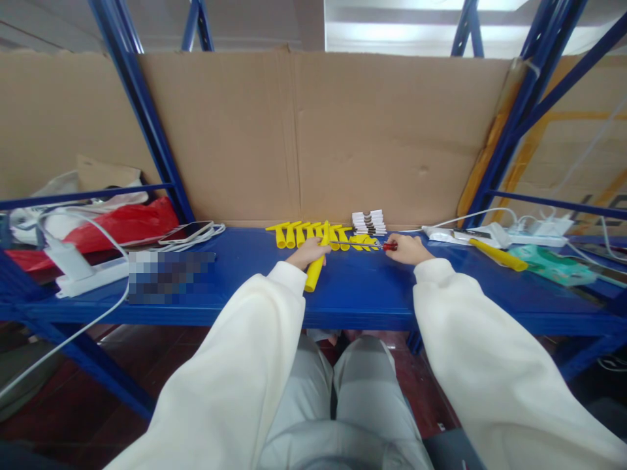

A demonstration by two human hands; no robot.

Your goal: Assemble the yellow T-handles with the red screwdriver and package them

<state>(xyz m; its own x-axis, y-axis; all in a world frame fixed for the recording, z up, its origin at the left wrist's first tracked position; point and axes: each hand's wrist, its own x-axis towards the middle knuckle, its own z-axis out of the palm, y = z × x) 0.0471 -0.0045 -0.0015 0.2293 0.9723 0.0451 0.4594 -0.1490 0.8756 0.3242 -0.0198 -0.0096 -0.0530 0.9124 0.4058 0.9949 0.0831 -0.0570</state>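
The left hand (308, 252) is wrapped around a bright yellow plastic piece with a round tubular handle (314, 277), holding it slanted over the middle of the smooth blue-painted surface (362, 287), handle end toward the person. The right hand (407, 249) pinches the red handle of a screwdriver with a slim metal shaft (390, 246); the shaft runs nearly level to the yellow piece's upper part, though whether its tip touches is too small to tell. Plush off-white sleeves (245, 333) cover both arms.

Just beyond the left hand lies a row of matching yellow T-shaped pieces (290, 236), their round ends facing the person. To the right of the row are small, angular yellow plastic parts (362, 243), and behind these a neat stack of slim white pieces with dark middles (369, 222). A matte brown cardboard panel (372, 137), vertically creased, rises behind, between blue metal posts (147, 111).

Farther left are a crinkled red bag (125, 225) and a white plastic power strip (93, 271). Far right, another yellow tubular piece (499, 255) lies slanted beside a crumpled green plastic packet (553, 264).
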